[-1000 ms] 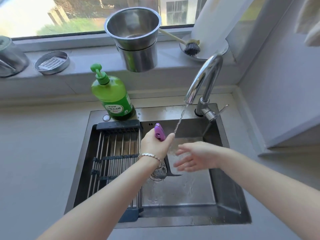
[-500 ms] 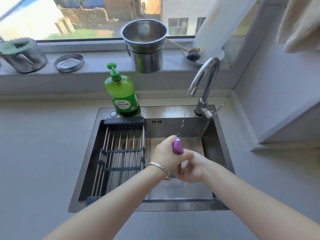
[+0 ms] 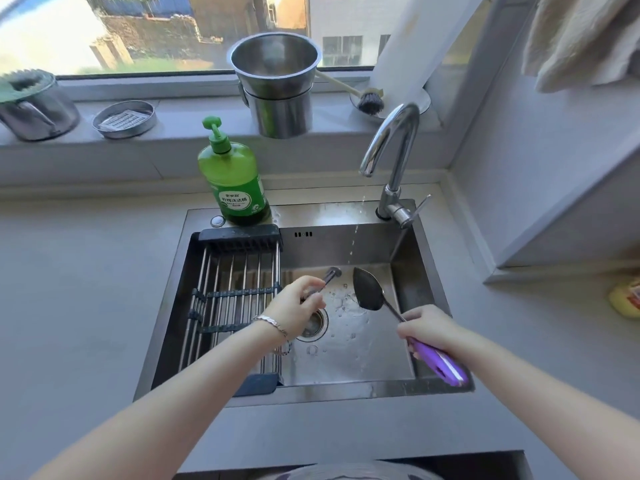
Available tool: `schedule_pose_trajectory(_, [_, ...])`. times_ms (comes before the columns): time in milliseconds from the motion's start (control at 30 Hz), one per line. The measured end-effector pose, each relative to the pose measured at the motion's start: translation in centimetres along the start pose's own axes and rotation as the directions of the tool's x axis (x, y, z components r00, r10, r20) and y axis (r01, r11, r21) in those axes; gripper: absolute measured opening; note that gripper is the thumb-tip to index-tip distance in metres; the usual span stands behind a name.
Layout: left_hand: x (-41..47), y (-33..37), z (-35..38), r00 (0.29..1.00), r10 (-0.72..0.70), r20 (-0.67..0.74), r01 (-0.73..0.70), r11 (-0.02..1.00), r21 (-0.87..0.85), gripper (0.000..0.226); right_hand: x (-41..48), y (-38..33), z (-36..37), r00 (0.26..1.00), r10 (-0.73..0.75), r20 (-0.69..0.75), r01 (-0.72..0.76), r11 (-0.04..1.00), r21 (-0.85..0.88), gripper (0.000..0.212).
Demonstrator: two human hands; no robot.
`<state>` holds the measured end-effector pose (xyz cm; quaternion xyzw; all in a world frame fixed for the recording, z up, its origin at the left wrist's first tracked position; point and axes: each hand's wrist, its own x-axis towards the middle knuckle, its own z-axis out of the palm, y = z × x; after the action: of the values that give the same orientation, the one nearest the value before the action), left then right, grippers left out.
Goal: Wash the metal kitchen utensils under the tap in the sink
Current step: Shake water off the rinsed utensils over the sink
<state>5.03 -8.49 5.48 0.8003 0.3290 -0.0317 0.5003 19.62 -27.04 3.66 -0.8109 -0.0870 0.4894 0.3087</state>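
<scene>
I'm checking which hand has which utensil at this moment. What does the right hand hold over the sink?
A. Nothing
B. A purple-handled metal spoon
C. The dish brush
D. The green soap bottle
B: the right hand closes on the purple handle of the metal spoon, whose bowl is above the sink basin, while the left hand holds a smaller dark utensil.
</scene>
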Motion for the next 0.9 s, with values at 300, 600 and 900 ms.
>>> schedule_pose_trajectory(300, [0.1,-0.8,1.6,0.996,-0.087,-0.017,0.088,0.979,0.185,0.041,-1.1,1.6,0.5,0.985,-0.055,-0.165,0.029,0.987,-0.155,0.057])
schedule_pose_trajectory(600, [-0.2,-1.1,2.2,0.997,-0.015,-0.081,0.034,0.971,0.236,0.033,-1.6,1.9,0.7,0.975,-0.104,-0.197,0.078,0.988,-0.134,0.055])
schedule_pose_trajectory(900, [0.0,-2.0,0.8,0.981,0.051,-0.187,0.005,0.959,0.285,0.033,-0.7,0.5,2.3,0.927,-0.251,-0.278,0.22,0.965,-0.14,0.029])
